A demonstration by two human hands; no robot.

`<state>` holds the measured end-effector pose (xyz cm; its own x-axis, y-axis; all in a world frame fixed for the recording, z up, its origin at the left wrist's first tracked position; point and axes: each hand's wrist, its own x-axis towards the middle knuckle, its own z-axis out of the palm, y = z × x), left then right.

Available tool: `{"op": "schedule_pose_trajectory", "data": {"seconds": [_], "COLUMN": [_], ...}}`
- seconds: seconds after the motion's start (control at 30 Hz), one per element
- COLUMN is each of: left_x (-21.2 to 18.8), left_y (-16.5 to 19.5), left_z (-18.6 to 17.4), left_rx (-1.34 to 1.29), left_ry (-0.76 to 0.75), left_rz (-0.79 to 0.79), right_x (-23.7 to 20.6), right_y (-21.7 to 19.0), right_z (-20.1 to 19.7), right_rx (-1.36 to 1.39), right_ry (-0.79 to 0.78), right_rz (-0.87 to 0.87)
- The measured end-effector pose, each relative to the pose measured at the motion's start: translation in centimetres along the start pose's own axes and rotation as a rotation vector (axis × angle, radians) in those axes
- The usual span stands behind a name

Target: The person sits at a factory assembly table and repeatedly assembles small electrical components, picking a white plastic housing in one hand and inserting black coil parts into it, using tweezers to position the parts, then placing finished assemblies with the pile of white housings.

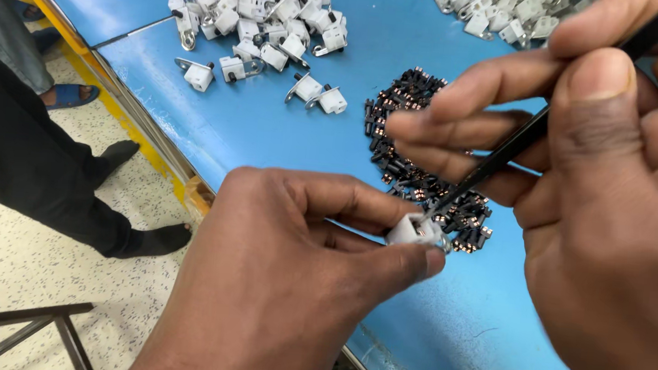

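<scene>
Left hand point(288, 285) pinches a small white housing point(412, 230); right hand point(584, 175) grips black tweezers point(506, 153), tips touching the housing's top, at 12 o'clock.

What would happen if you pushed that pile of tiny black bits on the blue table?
The tiny black bits would probably scatter, since they lie loose in a heap. They look light for their size, so a nudge might slide them easily across the smooth blue table. Being blocky rather than round, they likely wouldn't roll far.
</scene>
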<state>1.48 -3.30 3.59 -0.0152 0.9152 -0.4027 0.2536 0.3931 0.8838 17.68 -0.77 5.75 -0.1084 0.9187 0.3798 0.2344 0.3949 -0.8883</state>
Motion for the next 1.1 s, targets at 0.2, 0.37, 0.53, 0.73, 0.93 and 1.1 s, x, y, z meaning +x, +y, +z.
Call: {"op": "schedule_pose_trajectory", "data": {"seconds": [0.2,0.37,0.53,0.73,0.93,1.1], "left_x": [1.8,6.2,10.6,10.8,6.1,2.8], "left_y": [-0.4,0.5,0.8,0.6,-2.1,-4.3], "left_z": [0.5,-1.5,-5.0,-3.6,0.5,0.0], "left_rx": [0.063,0.330,0.830,0.433,-0.255,-0.438], "left_ry": [-0.040,-0.038,0.290,0.292,-0.059,-0.116], "left_rz": [0.083,-0.127,0.205,0.236,0.284,0.080], "right_x": [-1.0,8.4,20.5,22.0,7.6,3.2], "right_y": [0.3,12.7,24.9,22.5,10.2,3.8], "right_z": [2.3,-5.3,-9.3,-5.8,-5.2,-1.5], "right_rx": [-0.157,-0.140,-0.947,-1.064,-0.623,-0.352], "right_ry": [0.069,0.346,-0.034,-0.003,-0.277,-0.598], "right_rz": [-0.184,0.196,-0.004,0.102,0.377,0.381]}}
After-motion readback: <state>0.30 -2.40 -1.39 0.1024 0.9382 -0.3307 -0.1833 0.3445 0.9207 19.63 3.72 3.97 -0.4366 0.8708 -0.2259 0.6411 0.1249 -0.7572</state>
